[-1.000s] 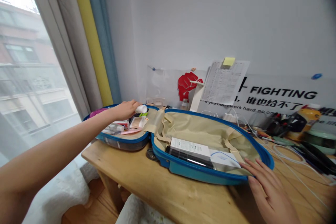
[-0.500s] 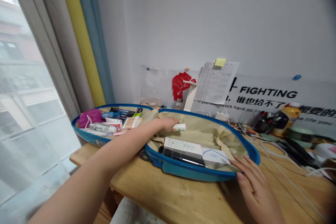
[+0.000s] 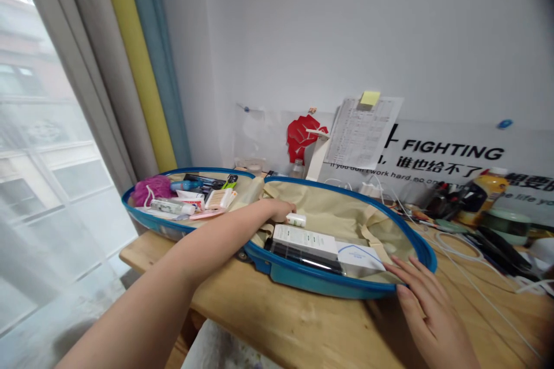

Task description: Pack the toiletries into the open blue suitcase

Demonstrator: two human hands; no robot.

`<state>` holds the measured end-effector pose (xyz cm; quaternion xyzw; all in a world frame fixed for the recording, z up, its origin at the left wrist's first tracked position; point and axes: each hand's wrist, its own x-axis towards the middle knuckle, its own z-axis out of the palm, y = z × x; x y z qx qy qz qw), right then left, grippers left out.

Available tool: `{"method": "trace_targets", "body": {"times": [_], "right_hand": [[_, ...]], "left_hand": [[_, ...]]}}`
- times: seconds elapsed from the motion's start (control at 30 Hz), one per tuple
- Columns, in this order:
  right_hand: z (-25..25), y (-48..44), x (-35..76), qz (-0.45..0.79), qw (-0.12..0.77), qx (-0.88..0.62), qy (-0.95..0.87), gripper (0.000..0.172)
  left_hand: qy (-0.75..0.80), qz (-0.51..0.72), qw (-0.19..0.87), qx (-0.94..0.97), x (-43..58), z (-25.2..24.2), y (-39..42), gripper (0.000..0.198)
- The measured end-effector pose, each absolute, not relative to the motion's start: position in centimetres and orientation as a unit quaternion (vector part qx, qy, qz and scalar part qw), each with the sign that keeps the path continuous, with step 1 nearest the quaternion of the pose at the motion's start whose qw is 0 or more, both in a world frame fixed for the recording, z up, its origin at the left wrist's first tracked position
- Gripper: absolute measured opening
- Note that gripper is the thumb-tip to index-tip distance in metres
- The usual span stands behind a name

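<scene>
An open blue-rimmed suitcase (image 3: 277, 230) lies on the wooden table, its two halves side by side. My left hand (image 3: 277, 209) reaches across to the right half and holds nothing, just behind a small white tube (image 3: 296, 219) lying on the beige lining. A white box (image 3: 305, 242), a black package (image 3: 303, 258) and a white flat packet (image 3: 359, 259) lie below the tube. My right hand (image 3: 426, 305) rests with its fingertips at the suitcase's front rim. The left half holds toiletries, including a pink bath puff (image 3: 151, 191).
The wooden table (image 3: 259, 323) carries loose white cables, a yellow bottle (image 3: 487, 193) and clutter at the right. A wall with a paper sheet and a printed banner rises behind. A sheer curtain and window stand at the left.
The white tube has left my left hand and now lies on the lining of the right half. My left hand carried it there from over the left half. The right hand stays at the rim.
</scene>
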<state>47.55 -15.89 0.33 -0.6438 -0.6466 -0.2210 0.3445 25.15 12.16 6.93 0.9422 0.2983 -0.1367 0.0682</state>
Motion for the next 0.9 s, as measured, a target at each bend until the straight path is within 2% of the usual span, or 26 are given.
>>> {"method": "trace_targets", "body": {"times": [0.27,0.53,0.77,0.9], "right_hand": [[0.3,-15.8,47.5,-0.227,0.353,-0.64,-0.644,0.036],[0.1,-15.8,47.5,-0.252,0.346,-0.629,-0.649,0.034],[0.4,-15.8,47.5,-0.256,0.335,-0.629,-0.653,0.034],[0.3,-15.9,47.7,-0.248,0.329,-0.63,-0.658,0.035]], "left_hand": [[0.293,-0.128,0.093,0.943,25.3,6.4,12.5,0.054],[0.311,-0.085,0.13,0.937,25.2,6.0,13.0,0.041],[0.347,0.058,0.112,0.929,24.2,8.6,13.4,0.041],[0.407,0.148,0.07,0.899,20.1,11.3,15.7,0.046]]}}
